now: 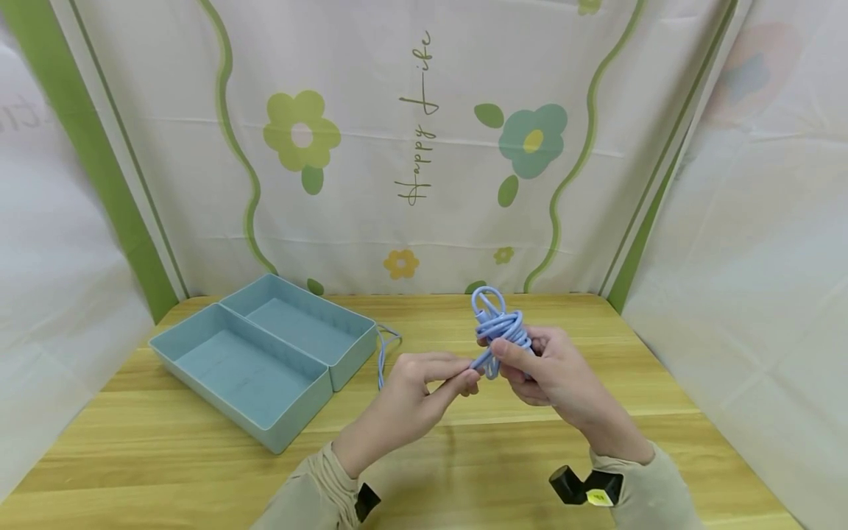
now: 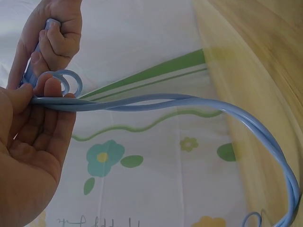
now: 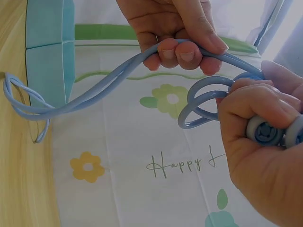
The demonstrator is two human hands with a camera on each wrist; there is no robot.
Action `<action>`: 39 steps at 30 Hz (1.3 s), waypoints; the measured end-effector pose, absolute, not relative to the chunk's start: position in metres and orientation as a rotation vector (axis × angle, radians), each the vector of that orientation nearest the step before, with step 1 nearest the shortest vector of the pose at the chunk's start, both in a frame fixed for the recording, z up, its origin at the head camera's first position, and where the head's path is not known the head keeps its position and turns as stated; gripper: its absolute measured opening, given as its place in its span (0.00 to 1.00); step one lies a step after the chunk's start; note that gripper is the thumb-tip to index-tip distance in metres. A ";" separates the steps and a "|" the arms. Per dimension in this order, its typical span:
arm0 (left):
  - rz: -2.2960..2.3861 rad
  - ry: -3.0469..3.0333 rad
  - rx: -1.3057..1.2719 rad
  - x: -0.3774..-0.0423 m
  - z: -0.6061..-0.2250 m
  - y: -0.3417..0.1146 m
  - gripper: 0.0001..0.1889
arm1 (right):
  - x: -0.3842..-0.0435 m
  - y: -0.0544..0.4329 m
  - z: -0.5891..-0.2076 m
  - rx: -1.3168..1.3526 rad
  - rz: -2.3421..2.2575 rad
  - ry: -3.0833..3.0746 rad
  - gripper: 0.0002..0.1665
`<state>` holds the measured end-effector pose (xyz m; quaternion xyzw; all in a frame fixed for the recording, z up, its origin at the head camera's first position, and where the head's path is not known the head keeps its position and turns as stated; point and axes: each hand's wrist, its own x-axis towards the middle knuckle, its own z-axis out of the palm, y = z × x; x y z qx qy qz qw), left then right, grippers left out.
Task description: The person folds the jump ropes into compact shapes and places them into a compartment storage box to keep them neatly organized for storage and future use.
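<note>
Going left to right, I've got two teal trays (image 1: 252,375) side by side on the table (image 1: 165,442), then slack blue cord (image 2: 208,102) trailing just beside them. My left hand (image 1: 420,386) pinches the doubled strands, and my right hand (image 1: 556,375) grips the cord's looped bundle (image 1: 503,327) up off the table. Honestly, I'd hold the short run between both hands lightly taut so the wraps sit neat, right thumb pinning them. That slack could twist or snag, so I'd feed it slowly.
</note>
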<state>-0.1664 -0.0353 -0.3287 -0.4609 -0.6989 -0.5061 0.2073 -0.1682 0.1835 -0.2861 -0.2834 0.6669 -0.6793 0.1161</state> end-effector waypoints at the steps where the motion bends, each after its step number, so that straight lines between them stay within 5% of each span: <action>1: -1.419 -1.954 -1.280 -0.166 -0.329 -0.035 0.07 | -0.168 0.184 -0.286 -0.829 -1.987 1.966 0.13; 20: -1.558 -2.052 -1.288 -0.172 -0.336 -0.041 0.08 | -0.169 0.188 -0.284 -0.847 -2.037 1.996 0.15; 32: -1.699 -2.236 -1.454 -0.176 -0.329 -0.053 0.09 | -0.165 0.188 -0.287 -1.186 -1.866 1.988 0.15; 39: -1.626 -2.314 -1.492 -0.180 -0.329 -0.057 0.11 | -0.165 0.188 -0.290 -1.198 -1.724 2.001 0.08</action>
